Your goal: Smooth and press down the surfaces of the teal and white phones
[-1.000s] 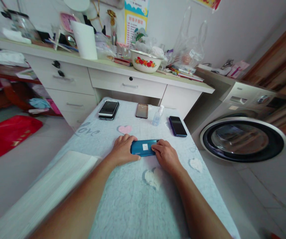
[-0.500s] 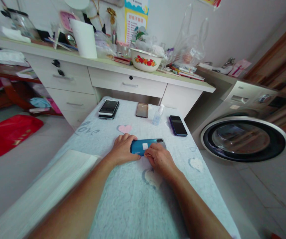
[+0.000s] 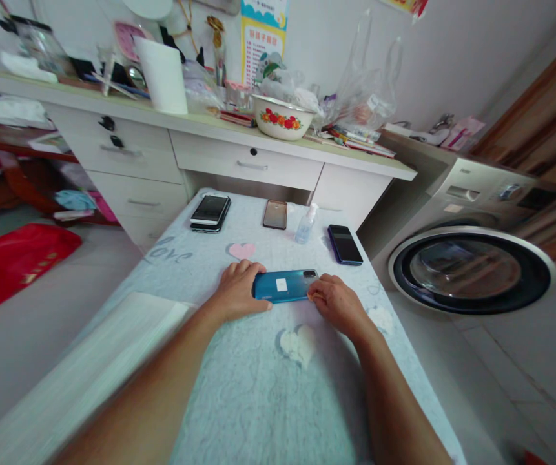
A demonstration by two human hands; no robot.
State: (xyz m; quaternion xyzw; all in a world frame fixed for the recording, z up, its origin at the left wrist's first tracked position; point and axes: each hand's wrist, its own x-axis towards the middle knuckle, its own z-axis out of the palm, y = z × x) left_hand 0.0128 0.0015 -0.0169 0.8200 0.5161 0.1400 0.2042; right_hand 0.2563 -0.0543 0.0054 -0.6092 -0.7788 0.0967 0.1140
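Note:
A blue phone (image 3: 292, 289) lies back up across the cloth-covered table, a small white sticker on its back. My left hand (image 3: 239, 290) grips its left end between thumb and fingers. At the phone's right end, by the camera corner, my right hand (image 3: 336, 300) is closed in a pinch around a small orange-brown thing, mostly hidden by the fingers. Beyond the phone stands a clear spray bottle (image 3: 305, 226), beside a brown phone case (image 3: 275, 214). A dark phone (image 3: 345, 245) lies to the right, and stacked phones (image 3: 210, 213) rest at the far left.
Behind the table is a white desk (image 3: 253, 157) bearing a flowered bowl (image 3: 283, 119) and a paper roll (image 3: 162, 77). A washing machine (image 3: 471, 194) stands at the right. A pale board-like surface (image 3: 88, 368) runs along the left edge.
My right hand has slid right along the phone, from its middle to its camera end, uncovering more of the blue back. My left hand keeps its place.

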